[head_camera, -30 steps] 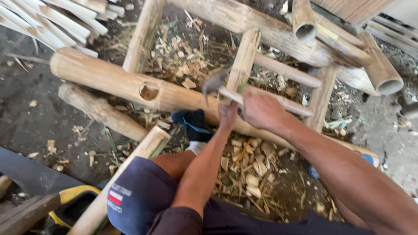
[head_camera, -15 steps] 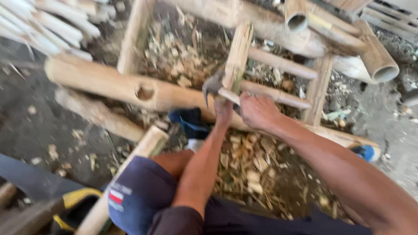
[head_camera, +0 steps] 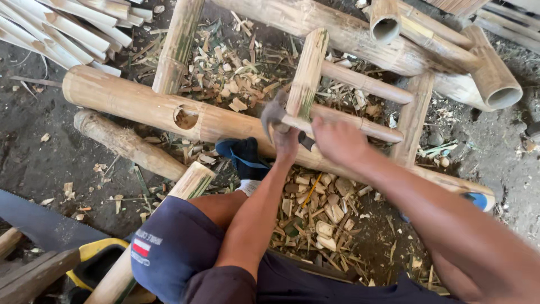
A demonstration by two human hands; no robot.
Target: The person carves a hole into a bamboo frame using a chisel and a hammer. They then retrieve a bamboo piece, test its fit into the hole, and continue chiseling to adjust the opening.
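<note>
Dirt ground (head_camera: pixel 34 163) all round you, littered with bamboo chips (head_camera: pixel 320 217) and shavings. Nearest: your thigh in dark blue shorts (head_camera: pixel 174 247), a saw blade (head_camera: pixel 39 222) lying flat at lower left with a yellow handle (head_camera: pixel 95 256) beside it. Your foot in a dark sock (head_camera: pixel 243 159) presses against the long bamboo pole (head_camera: pixel 135 104) that lies across the ground; that pole has a round hole (head_camera: pixel 185 118) cut in its side. Your left hand (head_camera: pixel 286 141) is curled tight around the handle of a curved-blade tool (head_camera: pixel 273 112), its grey head sitting against the foot of an upright bamboo post (head_camera: pixel 308 70). Your right hand (head_camera: pixel 337 141) is just beside it, fingers folded down over a thin bamboo rung (head_camera: pixel 365 128); grip underneath is hidden, so exact hold can't be told. A second rung (head_camera: pixel 365 83) runs above it, both meeting another post (head_camera: pixel 413 115) on the right. Farther out: thick hollow bamboo tubes (head_camera: pixel 495 79) at upper right, split bamboo slats (head_camera: pixel 67 28) stacked at upper left.
</note>
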